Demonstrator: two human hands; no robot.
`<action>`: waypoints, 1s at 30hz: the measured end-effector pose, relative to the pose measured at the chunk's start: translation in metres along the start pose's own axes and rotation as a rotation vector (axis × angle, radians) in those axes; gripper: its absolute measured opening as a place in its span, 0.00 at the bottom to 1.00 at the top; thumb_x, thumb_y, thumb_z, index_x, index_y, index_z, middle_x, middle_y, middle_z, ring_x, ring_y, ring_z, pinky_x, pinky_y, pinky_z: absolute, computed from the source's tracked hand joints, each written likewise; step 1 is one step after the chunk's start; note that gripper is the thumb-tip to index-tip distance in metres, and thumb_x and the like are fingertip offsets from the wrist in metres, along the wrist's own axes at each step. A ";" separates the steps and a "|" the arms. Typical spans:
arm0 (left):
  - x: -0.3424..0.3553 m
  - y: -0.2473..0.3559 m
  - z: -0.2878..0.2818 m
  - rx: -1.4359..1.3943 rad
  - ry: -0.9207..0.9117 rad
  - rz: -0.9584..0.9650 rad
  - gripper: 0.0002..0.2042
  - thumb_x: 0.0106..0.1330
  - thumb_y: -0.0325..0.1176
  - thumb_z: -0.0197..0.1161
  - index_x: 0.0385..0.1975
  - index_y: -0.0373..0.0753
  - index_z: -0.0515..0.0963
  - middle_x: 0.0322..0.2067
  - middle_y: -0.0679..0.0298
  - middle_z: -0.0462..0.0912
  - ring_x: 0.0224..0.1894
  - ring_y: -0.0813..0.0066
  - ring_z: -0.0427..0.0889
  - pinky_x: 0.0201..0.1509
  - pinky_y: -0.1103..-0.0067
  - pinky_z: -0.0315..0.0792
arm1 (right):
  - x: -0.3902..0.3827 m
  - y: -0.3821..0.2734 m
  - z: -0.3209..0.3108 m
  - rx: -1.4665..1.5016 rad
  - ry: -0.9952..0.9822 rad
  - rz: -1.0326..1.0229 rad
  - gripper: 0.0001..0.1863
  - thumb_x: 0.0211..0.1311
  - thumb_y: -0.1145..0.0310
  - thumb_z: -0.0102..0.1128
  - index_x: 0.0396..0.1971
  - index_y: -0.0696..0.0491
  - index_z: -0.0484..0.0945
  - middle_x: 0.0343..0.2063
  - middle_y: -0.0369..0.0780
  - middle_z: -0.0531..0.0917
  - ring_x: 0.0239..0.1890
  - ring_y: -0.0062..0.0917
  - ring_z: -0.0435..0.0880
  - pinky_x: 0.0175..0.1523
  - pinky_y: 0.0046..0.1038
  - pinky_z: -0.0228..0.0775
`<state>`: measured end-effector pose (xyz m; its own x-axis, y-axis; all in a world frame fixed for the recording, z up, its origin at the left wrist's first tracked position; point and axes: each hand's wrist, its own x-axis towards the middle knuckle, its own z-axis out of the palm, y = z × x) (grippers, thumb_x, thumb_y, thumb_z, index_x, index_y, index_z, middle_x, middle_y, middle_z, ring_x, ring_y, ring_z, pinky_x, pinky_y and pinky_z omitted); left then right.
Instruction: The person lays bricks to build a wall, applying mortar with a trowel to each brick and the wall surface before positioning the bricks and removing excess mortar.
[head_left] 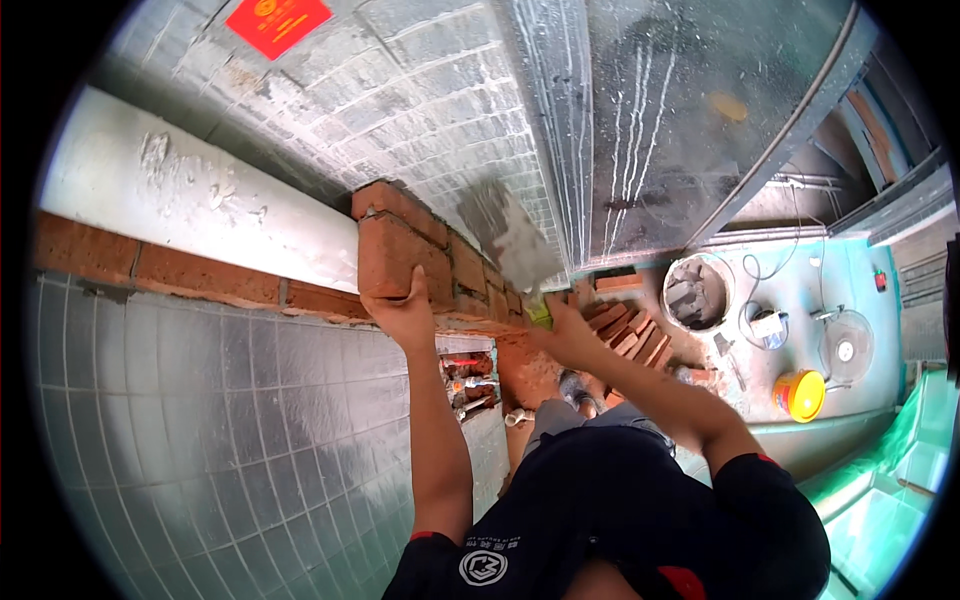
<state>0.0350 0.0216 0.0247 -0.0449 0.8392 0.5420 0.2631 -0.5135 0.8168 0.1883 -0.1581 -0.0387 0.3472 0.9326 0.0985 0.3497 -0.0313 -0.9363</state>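
My left hand [402, 318] is closed on the near end of a red brick [388, 252] at the top of a narrow brick wall, its thumb up against the brick's face. Whether that brick is bedded in the wall cannot be told. Further right, my right hand [566, 337] grips a trowel [524, 250] by its green-yellow handle, beside the wall's far end. The trowel's broad grey blade points up and away, with pale smears on it. Behind the held brick run more red bricks [466, 268] with grey mortar joints.
A thick white pipe or beam [210, 200] lies along the wall's left stretch. Loose bricks [640, 338] are heaped on the floor by my feet. A bucket of grey mortar [697, 292] and a yellow bucket [800, 396] stand right. Pipe fittings [473, 384] show below the wall.
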 end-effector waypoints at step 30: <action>0.000 -0.014 -0.001 -0.108 -0.097 0.021 0.34 0.57 0.28 0.75 0.60 0.32 0.63 0.57 0.55 0.71 0.57 0.67 0.72 0.61 0.73 0.70 | -0.109 0.093 0.087 1.156 -0.412 0.840 0.10 0.51 0.76 0.60 0.35 0.55 0.75 0.25 0.39 0.76 0.24 0.25 0.77 0.30 0.27 0.70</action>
<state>0.0305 0.0292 0.0133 0.0541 0.8387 0.5418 0.1573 -0.5430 0.8249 0.1078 -0.2313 -0.1657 -0.2409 0.8268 -0.5082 -0.7595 -0.4866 -0.4317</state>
